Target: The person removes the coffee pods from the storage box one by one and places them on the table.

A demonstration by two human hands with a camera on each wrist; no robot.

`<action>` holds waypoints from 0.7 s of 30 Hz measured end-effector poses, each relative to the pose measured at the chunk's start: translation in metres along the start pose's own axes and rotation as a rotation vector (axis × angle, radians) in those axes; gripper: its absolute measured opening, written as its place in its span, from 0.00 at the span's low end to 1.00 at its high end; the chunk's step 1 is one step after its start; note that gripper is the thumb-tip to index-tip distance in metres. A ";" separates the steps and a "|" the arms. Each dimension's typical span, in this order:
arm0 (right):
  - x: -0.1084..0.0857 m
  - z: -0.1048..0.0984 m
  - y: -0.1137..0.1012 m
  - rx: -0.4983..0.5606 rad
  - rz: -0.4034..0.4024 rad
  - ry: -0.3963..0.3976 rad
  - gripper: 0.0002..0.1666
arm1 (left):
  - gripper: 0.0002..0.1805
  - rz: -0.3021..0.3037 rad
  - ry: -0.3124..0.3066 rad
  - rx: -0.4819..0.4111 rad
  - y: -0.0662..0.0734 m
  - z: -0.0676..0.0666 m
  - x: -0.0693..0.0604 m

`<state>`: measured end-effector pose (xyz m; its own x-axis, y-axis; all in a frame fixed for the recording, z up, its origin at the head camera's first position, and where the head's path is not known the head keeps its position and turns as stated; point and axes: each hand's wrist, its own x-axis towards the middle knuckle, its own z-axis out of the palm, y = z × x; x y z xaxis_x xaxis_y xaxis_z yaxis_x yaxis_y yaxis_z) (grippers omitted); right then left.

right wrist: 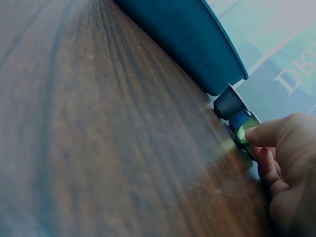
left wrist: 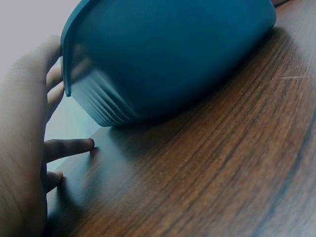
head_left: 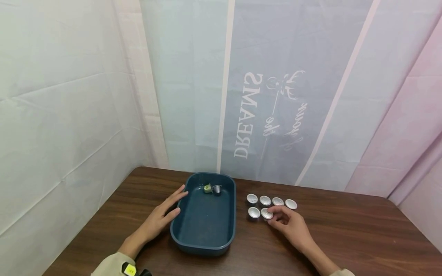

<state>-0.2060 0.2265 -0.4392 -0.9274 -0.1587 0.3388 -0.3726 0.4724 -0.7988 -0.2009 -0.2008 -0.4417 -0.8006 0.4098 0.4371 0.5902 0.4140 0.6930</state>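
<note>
A dark blue rectangular bin (head_left: 203, 226) stands on the table, with a green coffee capsule (head_left: 207, 188) and a dark grey one lying inside near its far end. My left hand (head_left: 160, 216) touches the bin's left rim with spread, fairly straight fingers. To the right of the bin, my right hand (head_left: 290, 226) pinches a coffee capsule with a silver lid (head_left: 267, 213) between thumb and fingers. In the right wrist view this capsule is green (right wrist: 242, 136). Beside it stands a dark capsule (right wrist: 230, 102); in the head view its silver lid (head_left: 254, 212) faces up.
Behind the right hand, a row of several capsules (head_left: 265, 200) stands lid-up. The brown wooden table (head_left: 345, 226) extends to the right. A printed curtain (head_left: 193, 96) hangs along the table's back edge, and pale cloth hangs at the left.
</note>
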 end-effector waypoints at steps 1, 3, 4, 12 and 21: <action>0.000 0.000 0.003 -0.001 -0.001 -0.002 0.17 | 0.26 0.001 0.000 0.000 0.000 0.000 0.000; -0.001 -0.001 0.006 0.005 0.001 -0.004 0.17 | 0.26 0.002 -0.002 -0.005 0.001 0.000 0.000; -0.002 -0.001 0.007 0.010 0.004 -0.004 0.18 | 0.26 0.003 -0.001 -0.008 0.002 -0.001 0.000; -0.010 -0.007 0.005 0.004 0.007 0.007 0.23 | 0.27 0.011 -0.004 -0.010 0.001 -0.001 0.001; -0.020 -0.014 0.000 0.067 0.060 0.035 0.24 | 0.26 0.008 -0.010 0.013 -0.002 0.000 0.000</action>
<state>-0.1870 0.2417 -0.4389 -0.9468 -0.1012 0.3055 -0.3190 0.4204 -0.8494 -0.2023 -0.2015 -0.4432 -0.7946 0.4211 0.4373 0.5983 0.4208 0.6819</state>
